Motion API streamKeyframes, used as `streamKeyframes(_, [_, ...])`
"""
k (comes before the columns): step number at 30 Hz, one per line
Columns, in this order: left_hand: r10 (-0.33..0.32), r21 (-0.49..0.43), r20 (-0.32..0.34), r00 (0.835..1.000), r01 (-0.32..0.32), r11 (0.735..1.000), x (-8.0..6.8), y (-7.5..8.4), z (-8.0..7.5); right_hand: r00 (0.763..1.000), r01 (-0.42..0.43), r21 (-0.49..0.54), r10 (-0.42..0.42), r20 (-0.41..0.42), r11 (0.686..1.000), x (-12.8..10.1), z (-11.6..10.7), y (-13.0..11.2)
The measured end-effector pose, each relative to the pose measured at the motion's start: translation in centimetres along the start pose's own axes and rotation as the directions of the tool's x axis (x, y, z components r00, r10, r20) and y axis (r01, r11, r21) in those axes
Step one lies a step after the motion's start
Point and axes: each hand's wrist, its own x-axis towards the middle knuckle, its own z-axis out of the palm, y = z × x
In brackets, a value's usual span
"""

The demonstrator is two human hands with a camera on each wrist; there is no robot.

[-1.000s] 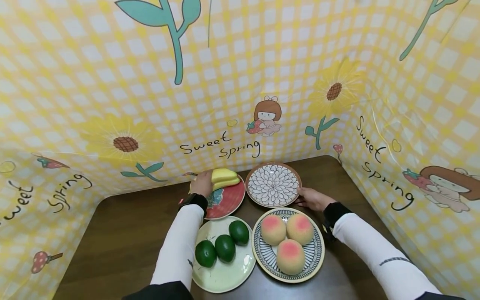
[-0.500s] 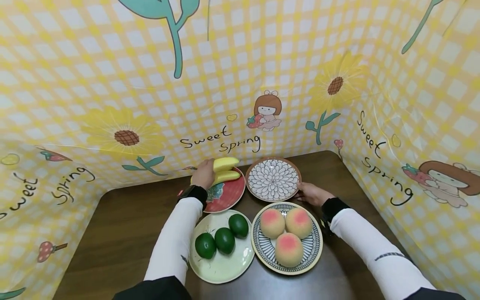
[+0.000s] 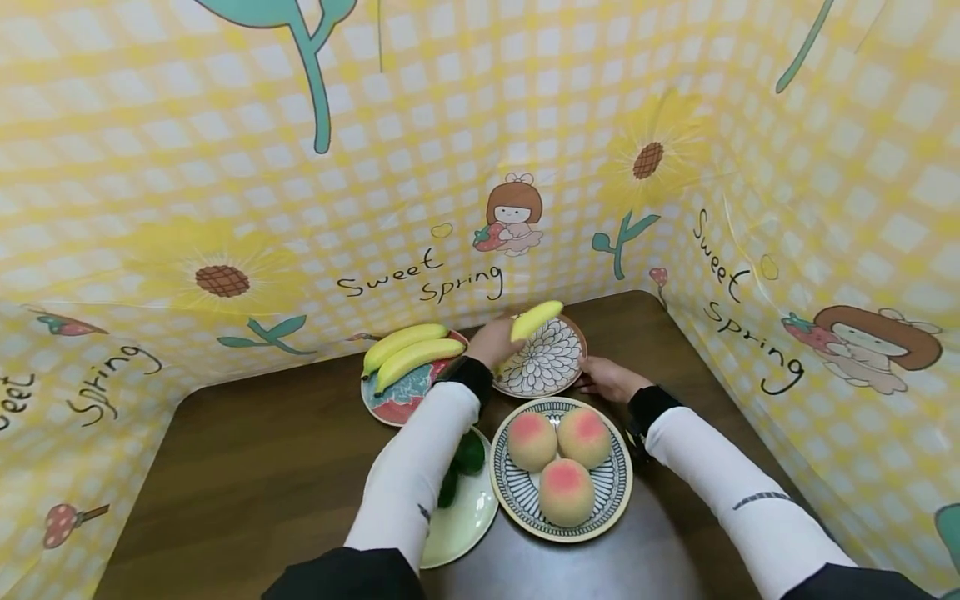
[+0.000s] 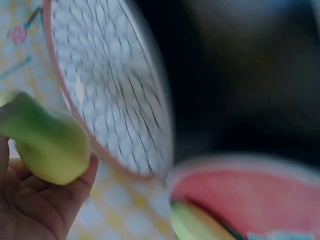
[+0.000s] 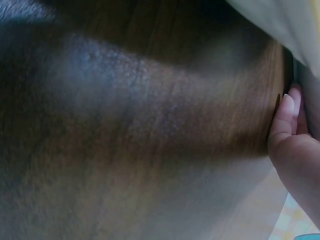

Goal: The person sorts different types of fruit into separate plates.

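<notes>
Head view first: left hand (image 3: 495, 342) grips a yellow banana (image 3: 536, 319), fingers curled round its lower end, so the fruit hangs clear above the flower-patterned plate (image 3: 547, 367). Right hand (image 3: 606, 379) rests at that plate's near rim, seemingly to keep it from sliding; whether its fingers curl round the rim cannot be told from here. Two more bananas (image 3: 408, 350) lie side by side on the red plate (image 3: 397, 400) to the left. Three peaches (image 3: 558, 454) fill the striped plate (image 3: 622, 492), and green fruit (image 3: 465, 458) shows partly behind the left sleeve, all on the dark counter (image 3: 262, 483).

Left wrist view, blurred: the banana looks smooth, yellow shading to green, blunt at its end, pinched between thumb and fingers beside the flower-patterned plate.

Right wrist view: fingers (image 5: 287, 117) lie nearly straight, tips against a plate edge, over bare wood.
</notes>
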Motion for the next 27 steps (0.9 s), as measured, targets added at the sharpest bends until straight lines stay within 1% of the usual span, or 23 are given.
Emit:
streamKeyframes(2, [-0.021,-0.005,0.039,0.999,0.021,1.0,0.2,0.8,0.9,1.0,0.03,-0.019,-0.03,0.002,0.999,-1.9,2.6,-1.9])
streamKeyframes(4, [-0.033,0.004,0.063,0.997,0.033,0.999,0.2,1.1,1.8,0.999,0.036,-0.055,-0.037,-0.024,0.998,-4.0,5.5,-4.1])
streamKeyframes(5, [-0.042,0.0,0.07,0.997,0.042,0.999,0.2,1.1,2.2,0.998,0.068,-0.049,-0.068,0.001,0.997,-4.4,6.3,-4.6])
streamKeyframes(6, [-0.05,-0.002,0.074,0.996,0.05,0.999,0.1,1.1,2.6,0.998,0.056,-0.062,-0.057,-0.014,0.997,-4.8,7.4,-5.2])
streamKeyframes(7, [-0.06,0.003,0.076,0.995,0.06,0.998,0.1,1.0,2.9,0.999,0.051,-0.061,-0.052,-0.013,0.997,-3.6,6.9,-4.4])
streamKeyframes(8, [-0.066,0.009,0.077,0.995,0.065,0.998,0.0,0.7,3.3,0.999,0.026,-0.072,-0.028,-0.03,0.997,-3.0,7.1,-4.2])
streamKeyframes(9, [-0.071,0.011,0.077,0.995,0.07,0.997,-0.1,0.5,3.6,0.999,0.017,-0.068,-0.019,-0.026,0.998,-1.8,6.7,-3.3])
streamKeyframes(11, [-0.08,-0.004,0.073,0.994,0.081,0.997,-0.3,0.1,3.9,1.0,0.021,-0.041,-0.021,0.004,0.999,1.2,4.9,-0.6])
streamKeyframes(12, [-0.079,-0.009,0.075,0.994,0.08,0.997,-0.3,-0.1,4.0,1.0,0.002,-0.041,-0.002,-0.009,0.999,2.5,4.2,0.3])
streamKeyframes(13, [-0.075,-0.017,0.074,0.994,0.076,0.997,-0.3,-0.3,4.1,1.0,0.014,-0.025,-0.013,0.005,1.0,3.6,3.3,1.4])
streamKeyframes(15, [-0.064,-0.034,0.083,0.994,0.067,0.997,-0.2,-0.5,4.1,1.0,0.027,-0.021,-0.026,0.016,0.999,4.3,2.7,1.9])
streamKeyframes(16, [-0.059,-0.04,0.094,0.994,0.063,0.997,-0.1,-0.6,4.1,0.999,0.038,-0.026,-0.037,0.017,0.999,2.7,3.8,0.7])
streamKeyframes(17, [-0.055,-0.049,0.11,0.992,0.061,0.997,-0.1,-0.6,4.0,0.998,0.055,-0.032,-0.054,0.028,0.998,2.0,4.3,-0.1])
streamKeyframes(18, [-0.052,-0.056,0.129,0.99,0.06,0.997,0.0,-0.5,3.9,0.999,0.045,-0.048,-0.045,0.01,0.998,0.3,5.7,-1.8])
streamKeyframes(19, [-0.044,-0.065,0.149,0.988,0.054,0.996,0.1,-0.5,3.9,0.999,0.034,-0.068,-0.034,-0.009,0.997,-2.0,7.3,-4.0])
streamKeyframes(20, [-0.041,-0.08,0.176,0.984,0.055,0.995,0.2,-0.4,3.7,0.998,0.056,-0.055,-0.056,0.009,0.997,-2.4,7.3,-4.3])
streamKeyframes(21, [-0.033,-0.092,0.198,0.98,0.052,0.994,0.2,-0.2,3.5,0.999,0.046,-0.075,-0.047,-0.01,0.996,-4.7,9.0,-6.4])
streamKeyframes(22, [-0.025,-0.104,0.223,0.975,0.049,0.993,0.3,0.0,3.2,0.999,0.036,-0.06,-0.037,-0.015,0.998,-3.0,7.5,-5.2])
streamKeyframes(23, [-0.021,-0.116,0.248,0.968,0.051,0.992,0.2,0.4,2.9,0.999,0.029,-0.05,-0.03,-0.013,0.998,-0.4,5.0,-3.1])
streamKeyframes(24, [-0.014,-0.121,0.27,0.963,0.048,0.991,0.2,0.6,2.6,0.999,0.003,-0.046,-0.004,-0.039,0.999,0.9,3.7,-2.1])
streamKeyframes(25, [-0.005,-0.127,0.289,0.957,0.043,0.991,0.2,0.9,2.4,1.0,0.011,-0.031,-0.011,-0.024,0.999,2.7,1.8,-0.5])
streamKeyframes(26, [0.001,-0.127,0.305,0.952,0.04,0.991,0.0,1.2,2.1,1.0,0.006,-0.027,-0.007,-0.027,1.0,4.6,0.0,1.1])
streamKeyframes(27, [0.013,-0.128,0.315,0.949,0.029,0.991,-0.1,1.3,1.9,0.998,-0.022,-0.051,0.019,-0.057,0.998,4.4,-0.1,0.8])
